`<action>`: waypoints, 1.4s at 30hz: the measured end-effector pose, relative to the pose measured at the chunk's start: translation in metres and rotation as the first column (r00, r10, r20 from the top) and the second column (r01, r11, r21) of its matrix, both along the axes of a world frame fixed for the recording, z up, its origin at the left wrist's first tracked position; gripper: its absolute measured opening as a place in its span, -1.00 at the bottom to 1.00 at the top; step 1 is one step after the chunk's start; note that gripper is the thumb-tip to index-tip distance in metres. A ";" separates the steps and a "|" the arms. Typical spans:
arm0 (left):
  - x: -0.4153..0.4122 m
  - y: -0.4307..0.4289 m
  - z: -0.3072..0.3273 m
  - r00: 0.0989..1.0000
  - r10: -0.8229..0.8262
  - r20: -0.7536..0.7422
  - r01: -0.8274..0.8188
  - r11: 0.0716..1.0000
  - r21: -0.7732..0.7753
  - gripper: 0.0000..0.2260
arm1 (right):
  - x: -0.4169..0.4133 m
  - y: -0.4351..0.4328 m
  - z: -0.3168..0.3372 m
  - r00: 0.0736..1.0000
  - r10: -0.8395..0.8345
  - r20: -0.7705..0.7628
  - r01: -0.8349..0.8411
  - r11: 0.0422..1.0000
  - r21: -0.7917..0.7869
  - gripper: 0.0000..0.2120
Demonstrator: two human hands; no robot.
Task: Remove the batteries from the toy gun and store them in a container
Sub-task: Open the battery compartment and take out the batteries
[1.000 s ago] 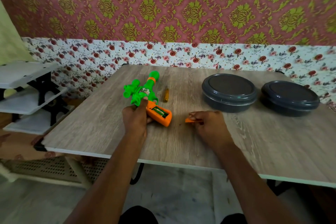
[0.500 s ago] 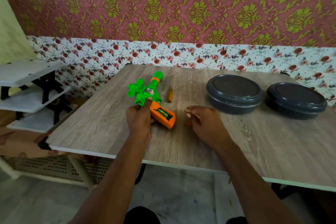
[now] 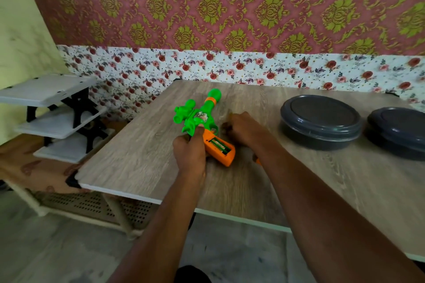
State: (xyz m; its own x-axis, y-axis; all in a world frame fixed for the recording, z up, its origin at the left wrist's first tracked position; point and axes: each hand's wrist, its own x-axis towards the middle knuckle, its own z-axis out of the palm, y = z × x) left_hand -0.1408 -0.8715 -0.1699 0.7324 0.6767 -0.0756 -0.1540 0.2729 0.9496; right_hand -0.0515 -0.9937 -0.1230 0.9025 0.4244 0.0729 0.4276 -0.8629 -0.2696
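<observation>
A green toy gun (image 3: 199, 117) with an orange grip lies on the wooden table (image 3: 138, 156). Its battery compartment is open, and the batteries (image 3: 221, 145) show inside the grip. My left hand (image 3: 189, 151) is closed around the grip's upper part and holds the gun. My right hand (image 3: 243, 128) sits just right of the gun with its fingers curled, over the spot where a small yellow screwdriver lay. The screwdriver is hidden under it. A sliver of the orange battery cover (image 3: 257, 160) peeks out beside my right forearm.
Two round dark grey lidded containers stand on the right of the table, the nearer container (image 3: 320, 122) and the farther container (image 3: 397, 131) at the edge of view. A white tiered shelf (image 3: 53, 108) stands left of the table, and the flowered wall runs behind it.
My right hand left the orange cover on the table and moved up and left to the screwdriver's spot beside the gun. The left hand keeps its hold on the grip.
</observation>
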 end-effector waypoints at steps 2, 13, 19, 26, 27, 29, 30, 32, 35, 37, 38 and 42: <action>0.000 0.000 0.001 1.000 -0.006 0.000 0.006 1.000 0.001 -0.61 | 0.000 0.003 0.002 0.998 -0.043 0.049 0.044 0.999 -0.016 -0.68; -0.003 -0.006 0.011 0.999 -0.046 -0.002 0.046 0.996 -0.072 -0.83 | -0.018 -0.037 0.002 0.970 -0.184 0.160 0.104 0.906 0.410 -0.76; -0.003 -0.008 0.011 0.998 -0.054 0.019 0.055 0.995 -0.089 -0.84 | -0.046 -0.056 -0.002 0.915 -0.173 0.365 -0.195 0.602 0.774 -0.88; -0.004 -0.010 0.013 0.999 -0.048 0.014 0.049 0.997 -0.061 -0.79 | -0.052 -0.054 -0.014 0.878 -0.125 0.462 -0.352 0.485 0.800 -0.82; -0.004 -0.010 0.012 0.998 -0.054 0.020 0.055 0.997 -0.061 -0.77 | -0.052 -0.052 -0.014 0.874 -0.112 0.472 -0.363 0.494 0.790 -0.81; -0.005 -0.011 0.013 0.997 -0.067 0.033 0.069 0.996 -0.058 -0.76 | -0.054 -0.048 -0.014 0.866 -0.087 0.492 -0.386 0.507 0.770 -0.80; -0.005 -0.011 0.012 0.997 -0.068 0.030 0.070 0.996 -0.052 -0.76 | -0.056 -0.047 -0.013 0.862 -0.074 0.502 -0.399 0.511 0.761 -0.82; -0.005 -0.010 0.011 0.997 -0.075 0.031 0.076 0.996 -0.048 -0.77 | -0.058 -0.044 -0.013 0.850 -0.057 0.524 -0.422 0.521 0.742 -0.87; -0.005 -0.010 0.011 0.996 -0.078 0.031 0.079 0.996 -0.040 -0.79 | -0.057 -0.042 -0.014 0.845 -0.087 0.528 -0.414 0.519 0.748 -0.88; -0.005 -0.010 0.011 0.996 -0.080 0.028 0.081 0.996 -0.037 -0.79 | -0.056 -0.042 -0.015 0.837 -0.104 0.537 -0.416 0.516 0.749 -0.83; -0.005 -0.010 0.011 0.997 -0.078 0.024 0.079 0.996 -0.037 -0.79 | -0.056 -0.042 -0.014 0.832 -0.106 0.544 -0.422 0.517 0.745 -0.82; -0.006 -0.011 0.013 0.997 -0.072 0.013 0.072 0.997 -0.035 -0.78 | -0.059 -0.040 -0.014 0.799 -0.100 0.593 -0.463 0.528 0.712 -0.87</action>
State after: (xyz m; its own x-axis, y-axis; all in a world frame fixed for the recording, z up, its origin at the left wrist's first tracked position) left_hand -0.1473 -0.8828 -0.1571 0.7799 0.6194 -0.0896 -0.1437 0.3166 0.9376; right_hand -0.1103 -1.0335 -0.1373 0.4968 0.0729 0.8648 0.8443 -0.2711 -0.4622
